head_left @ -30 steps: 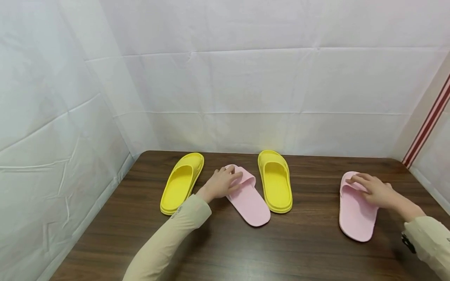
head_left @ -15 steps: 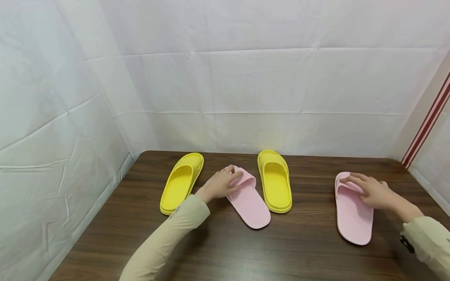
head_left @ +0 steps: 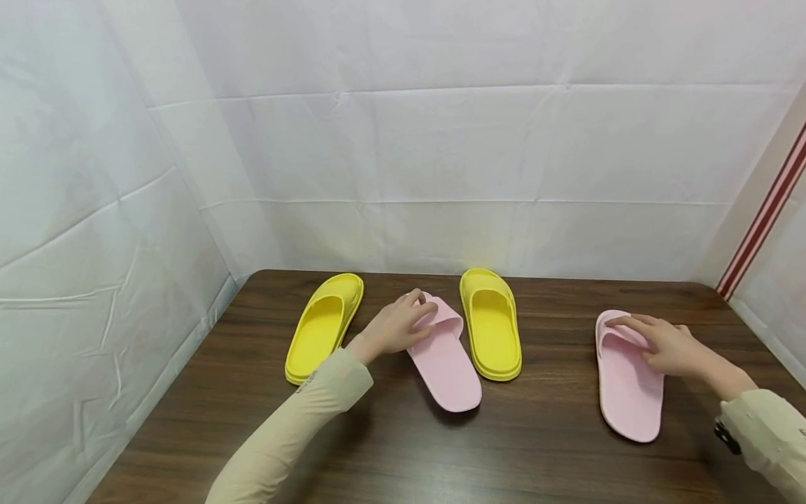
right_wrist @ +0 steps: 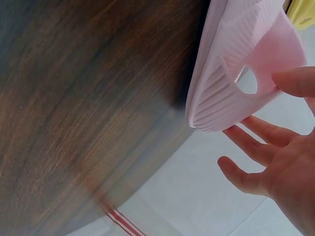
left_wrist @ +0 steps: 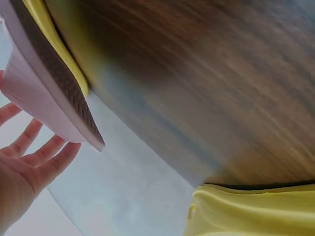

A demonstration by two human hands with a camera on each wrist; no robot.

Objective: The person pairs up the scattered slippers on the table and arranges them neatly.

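Left yellow slipper (head_left: 322, 327): smooth moulded foam, rounded toe, thick sole; lies flat at left centre of the head view, angled, just left of the left hand.
Left hand (head_left: 395, 325): fingers loosely spread and bent over the strap of the left pink slipper (head_left: 444, 355), thumb on the strap's near edge. In the left wrist view the fingers (left_wrist: 34, 157) are straight and fanned apart under that slipper's raised edge.
Left pink slipper: soft matte foam, flat oval sole; centre of the frame, its heel end lifted off the table (head_left: 390, 434), between the two yellow slippers.
Right yellow slipper (head_left: 491, 324): same glossy moulded shape, flat, just beside the pink one.
Right pink slipper (head_left: 626, 381): ribbed strap, long oval sole; right of frame, well apart from the others.
Right hand (head_left: 669, 346): fingers extended and slightly apart over the strap, thumb at its edge.
Table: dark wood grain, rounded corners.
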